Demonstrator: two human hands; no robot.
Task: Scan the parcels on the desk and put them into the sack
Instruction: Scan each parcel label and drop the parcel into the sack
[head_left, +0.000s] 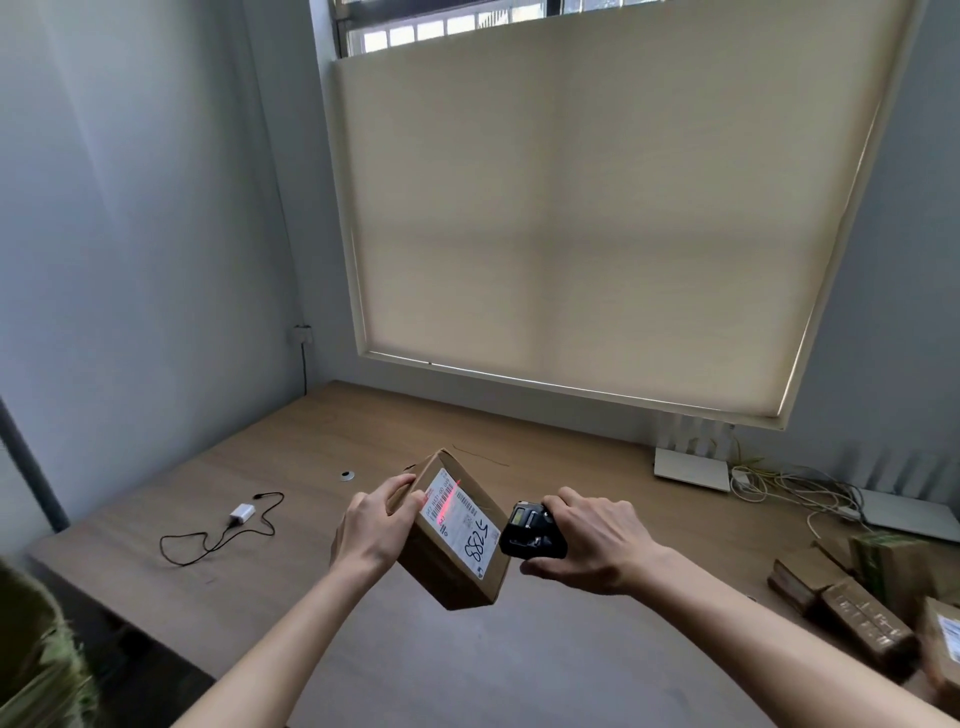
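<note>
My left hand (376, 530) grips a brown cardboard parcel (457, 551) by its left side and holds it tilted above the wooden desk (519, 649). Its white label, with "5288" written by hand, faces up, and a red scan line crosses the barcode. To the right of the parcel, my right hand (592, 545) holds a black handheld scanner (530, 530) that points at the label. Several more brown parcels (857, 597) lie at the desk's right edge. A green woven sack (36, 660) shows at the lower left, partly cut off by the frame.
A white charger with a black cable (228, 530) lies on the desk's left part. White devices and tangled cables (779, 483) sit at the back right under the blind-covered window. A small metal ring (347, 474) lies near the middle.
</note>
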